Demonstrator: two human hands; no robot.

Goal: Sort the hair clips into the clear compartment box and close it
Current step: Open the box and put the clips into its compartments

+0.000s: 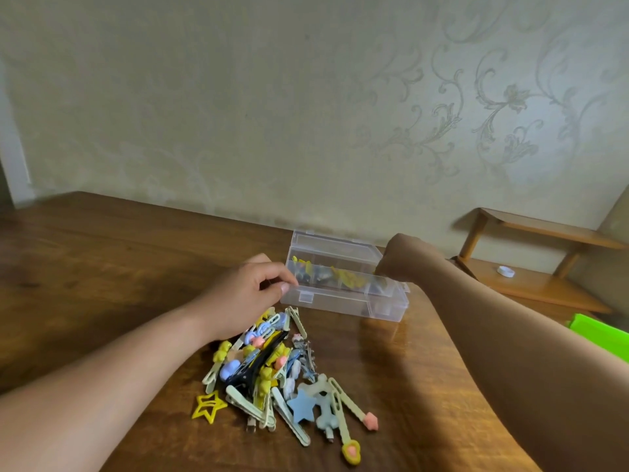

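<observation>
Left forearm: comes in from bottom-left, reaching across the desk (102, 267) twd the box.
Left grip (252, 294): fingers curled, thumb tip + forefinger pinching the rim at the box's front-left corner.
Clip pile (272, 369): loose heap on the desk just in front of the box, partly under the left wrist; pale green, yellow, blue, pink + a few black clips, all tangled.
Yellow star clip (208, 407): flat on the desk, just left of the heap.
Blue star clip (301, 405): at the heap's near edge.
Heart clip (350, 453): pink-and-yellow end, sticks out nearest the camera on the right of the heap.
Box (343, 301): clear plastic w/ compartments, on the desk behind the heap; yellow + dark clips in the back compartments.
Lid (333, 243): open, tipped back twd the wall.
Right grip (405, 257): over the box's right end, back of wrist to camera, fingers hidden; can't tell if clenched or holding anything.
Shelf (544, 287): wooden, far right, w/ a small white round thing (506, 271) on it.
Green thing (602, 335): right edge, cut off.
</observation>
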